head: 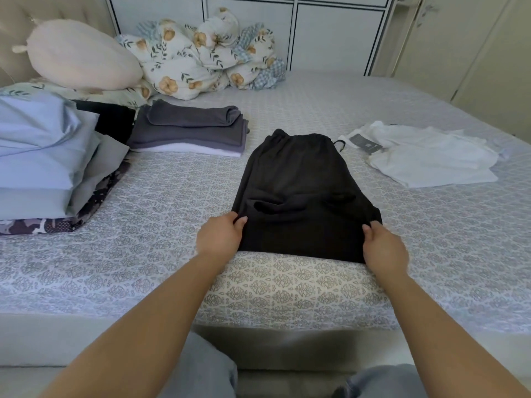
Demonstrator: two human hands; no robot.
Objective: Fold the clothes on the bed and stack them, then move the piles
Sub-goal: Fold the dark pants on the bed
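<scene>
Mid-fold at the bed's (373, 104) near edge: left hand (219, 235) and right hand (383, 245) pinching the near corners of soft, limp black trousers (304, 179), likely light and best lifted by both corners

Illumination is soft, diffuse and moderately bright, with a cool cast across the bed cover (316, 96) and no glare or hard-edged shadows; a dim shadow band lies under the mattress edge (287, 349) at the bottom. The black garment (301, 182) reads very dark, its folds barely distinguishable. Wide-angle distortion bows the wardrobe panels (339, 33) and frame edges, and overall detail is slightly soft.
</scene>
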